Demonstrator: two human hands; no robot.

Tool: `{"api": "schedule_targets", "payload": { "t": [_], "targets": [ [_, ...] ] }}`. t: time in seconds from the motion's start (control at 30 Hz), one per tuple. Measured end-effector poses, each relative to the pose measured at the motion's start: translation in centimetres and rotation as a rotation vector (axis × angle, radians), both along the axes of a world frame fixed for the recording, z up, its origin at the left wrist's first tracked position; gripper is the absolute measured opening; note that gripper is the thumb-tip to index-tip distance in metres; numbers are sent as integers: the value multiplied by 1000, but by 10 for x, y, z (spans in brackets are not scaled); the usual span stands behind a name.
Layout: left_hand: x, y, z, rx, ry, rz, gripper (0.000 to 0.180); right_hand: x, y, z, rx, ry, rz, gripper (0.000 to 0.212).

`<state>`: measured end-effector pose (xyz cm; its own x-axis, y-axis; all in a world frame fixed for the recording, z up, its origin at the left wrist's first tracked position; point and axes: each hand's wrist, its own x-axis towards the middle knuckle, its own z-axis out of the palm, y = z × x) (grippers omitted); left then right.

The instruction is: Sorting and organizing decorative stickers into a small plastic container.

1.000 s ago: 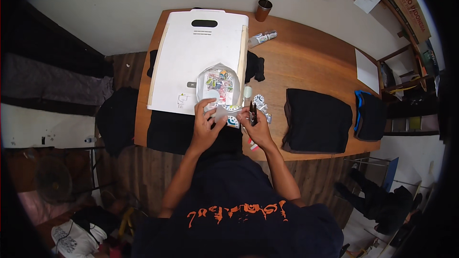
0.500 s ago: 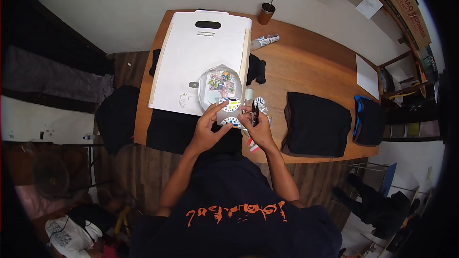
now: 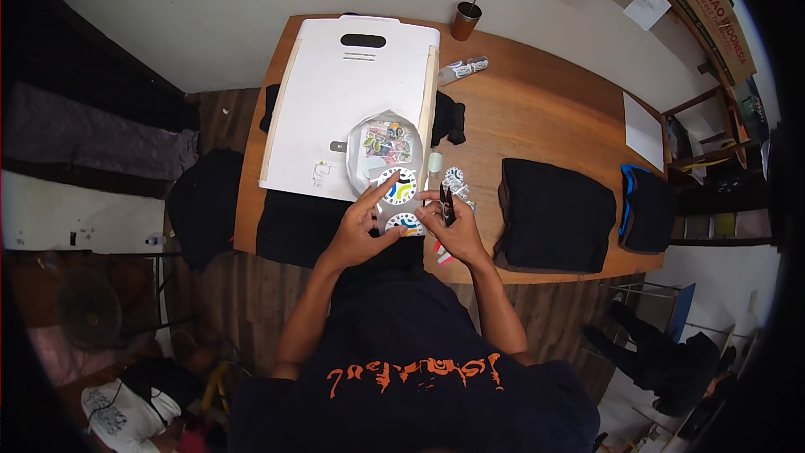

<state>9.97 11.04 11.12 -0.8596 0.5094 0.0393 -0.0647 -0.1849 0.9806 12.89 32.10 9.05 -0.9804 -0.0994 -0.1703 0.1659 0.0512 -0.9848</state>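
Between my hands is a clear-looking strip with two round printed stickers [image 3: 397, 188], white with blue, yellow and green shapes. My left hand [image 3: 356, 231] grips its left side, with a fingertip on the upper circle and the thumb by the lower one. My right hand [image 3: 459, 237] has small black scissors [image 3: 447, 203] in its palm, points upward, while its thumb and fingertip touch the strip's right edge. Just beyond the strip, a round whitish container [image 3: 355, 141] holds many colourful cut stickers. More round stickers [image 3: 455, 178] lie right of my right hand's fingers.
A large white board [image 3: 335, 101] with a handle slot lies over black cloth at left on the wooden table [image 3: 537, 109]. Folded black garments [image 3: 558, 218] are stacked at right. A brown cup [image 3: 464, 23] and a clear bottle [image 3: 464, 70] stand and lie at the back.
The sticker strip has tilted to face up more, so both circles show more fully. My hands stay close to the same place, and the scissors remain in my right hand.
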Motion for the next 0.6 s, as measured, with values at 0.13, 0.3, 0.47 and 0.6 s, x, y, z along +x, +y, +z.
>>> {"api": "schedule_targets", "payload": {
  "t": [0.13, 0.3, 0.47, 0.6],
  "targets": [
    [-2, -1, 1, 14, 23, -4, 87, -1, 6, 0, -26, 3, 51, 30],
    [-6, -5, 23, 65, -173, 16, 90, -7, 27, 27, -137, -161, 190, 40],
    [-14, -4, 25, 96, -18, -44, 89, -20, 55, 38, -5, -77, 383, 35],
    [-13, -7, 33, 95, -70, -66, 89, -33, 67, 74, 117, -159, 540, 34]
  ]
}}
